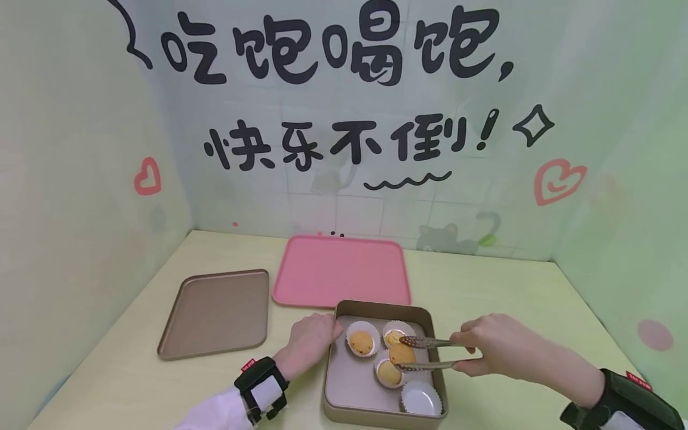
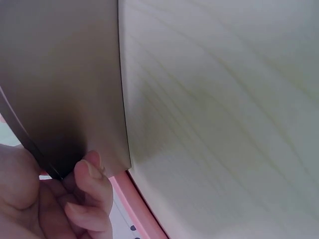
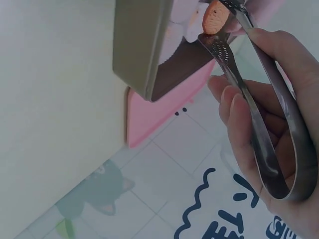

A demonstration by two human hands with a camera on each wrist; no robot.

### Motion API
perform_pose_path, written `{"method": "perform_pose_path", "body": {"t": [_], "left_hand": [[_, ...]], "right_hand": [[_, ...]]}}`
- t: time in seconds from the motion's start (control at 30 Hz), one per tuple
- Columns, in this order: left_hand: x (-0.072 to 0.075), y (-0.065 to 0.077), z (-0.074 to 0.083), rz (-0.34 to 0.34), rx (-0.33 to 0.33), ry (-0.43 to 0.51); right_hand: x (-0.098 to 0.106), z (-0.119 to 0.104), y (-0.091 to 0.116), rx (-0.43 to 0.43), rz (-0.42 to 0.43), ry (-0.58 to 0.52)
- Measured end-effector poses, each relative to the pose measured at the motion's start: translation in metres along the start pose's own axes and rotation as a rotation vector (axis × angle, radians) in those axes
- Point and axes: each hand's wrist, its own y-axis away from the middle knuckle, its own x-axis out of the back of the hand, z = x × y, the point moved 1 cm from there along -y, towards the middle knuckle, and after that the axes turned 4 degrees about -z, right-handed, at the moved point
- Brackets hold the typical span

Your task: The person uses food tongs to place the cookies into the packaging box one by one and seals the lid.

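Note:
My right hand (image 1: 491, 346) grips metal tongs (image 3: 259, 124) with perforated tips. Between the tips is a small round golden pastry (image 1: 402, 353), above the paper cups in a deep bronze baking tin (image 1: 352, 382). Three white paper cups hold similar pastries: one at the left (image 1: 361, 340), one at the back (image 1: 395, 337) and one in front (image 1: 389, 372). Another paper cup (image 1: 421, 399), at the tin's near right corner, shows its bare white bottom. My left hand (image 1: 312, 340) holds the tin's left wall; in the left wrist view its fingers (image 2: 94, 181) curl at the tin's edge.
A pink tray (image 1: 342, 272) lies behind the tin, close to the back wall. To the left is a flat bronze tray or lid (image 1: 217, 313) on the pale wood table (image 1: 500, 280). Printed wall sheets enclose the table at the back and both sides.

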Motion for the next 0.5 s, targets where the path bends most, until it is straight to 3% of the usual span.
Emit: {"method": "perform_pose_path", "body": {"t": [0.23, 0.5], "left_hand": [[0.004, 0.001, 0.0, -0.002, 0.01, -0.002], [0.005, 0.001, 0.001, 0.006, -0.021, 0.017]], "right_hand": [[-0.004, -0.006, 0.013, 0.049, -0.079, 0.037], [0.0, -0.014, 0.003, 0.007, -0.24, 0.084]]}}
